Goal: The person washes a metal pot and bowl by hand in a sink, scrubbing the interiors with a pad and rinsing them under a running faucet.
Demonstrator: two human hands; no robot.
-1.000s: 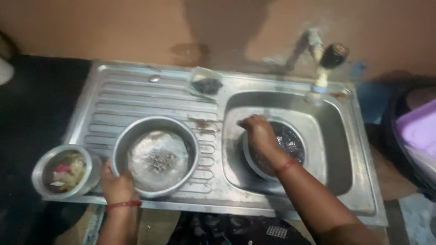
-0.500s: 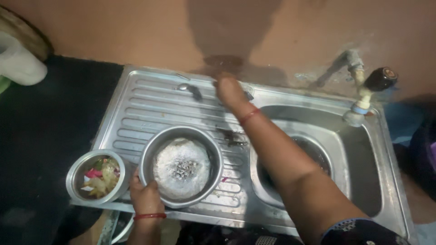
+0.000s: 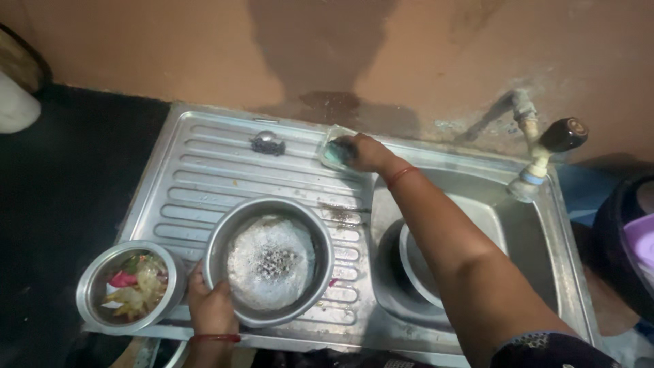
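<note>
1. The left hand [image 3: 211, 307] grips the near rim of a burnt steel pot [image 3: 269, 262] on the sink's ribbed drainboard [image 3: 204, 170]; a small bowl of food scraps [image 3: 129, 286] sits just left of that hand.
2. The right hand [image 3: 368, 153] reaches across, fingers closed around a green scrubber in a small soap dish [image 3: 334, 151] at the sink's back edge.
3. Risk: the forearm crosses above a plate [image 3: 415, 269] in the basin; a careless pull could knock the dish over.
4. Risk: the wet pot, held by one hand, could slide into the scrap bowl.
</note>
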